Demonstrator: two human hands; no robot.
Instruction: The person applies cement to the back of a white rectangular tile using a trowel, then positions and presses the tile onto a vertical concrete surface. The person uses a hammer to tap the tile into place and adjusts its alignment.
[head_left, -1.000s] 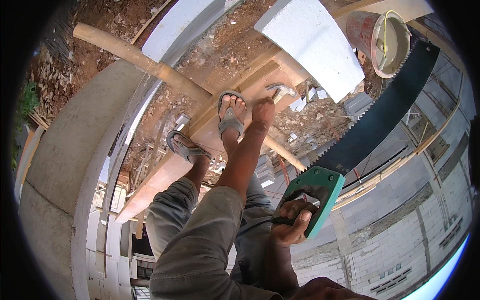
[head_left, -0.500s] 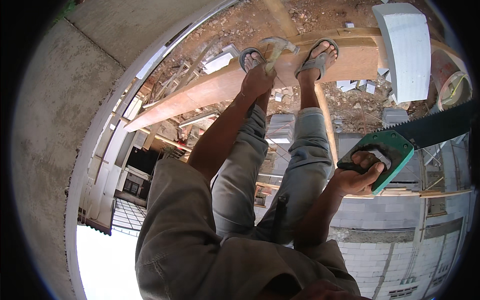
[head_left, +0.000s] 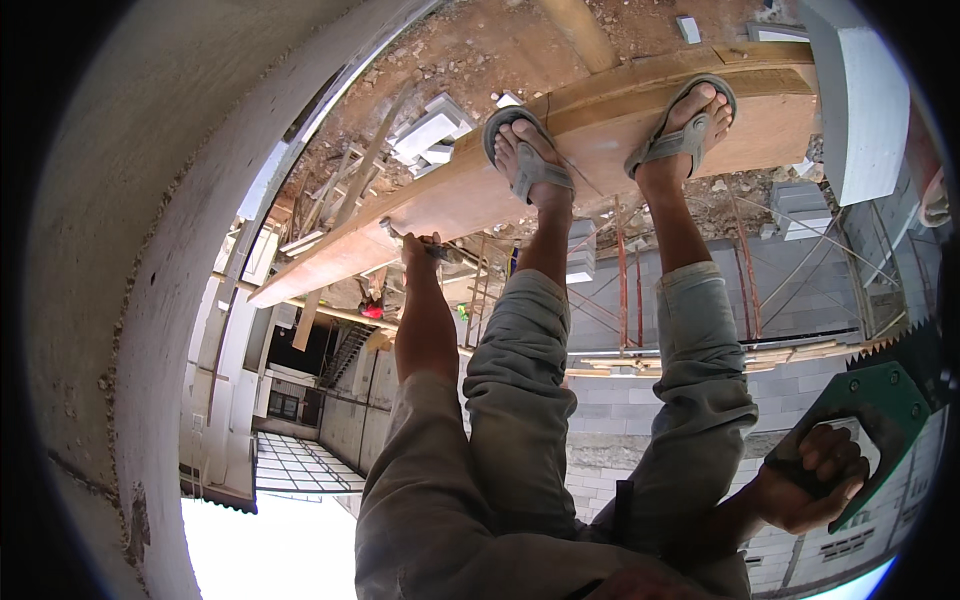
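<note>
The right hand (head_left: 812, 480) is closed around the green handle of a saw (head_left: 880, 405) (blade running off the frame's edge), well right of the plank (head_left: 600, 140). The left hand (head_left: 422, 250) grips the plank's near edge, beside the sandalled feet (head_left: 530, 160) standing on it.

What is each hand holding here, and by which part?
The right hand grips a large hand saw by its green handle. The left hand rests on the wooden plank's edge; any held item is unclear.
</note>
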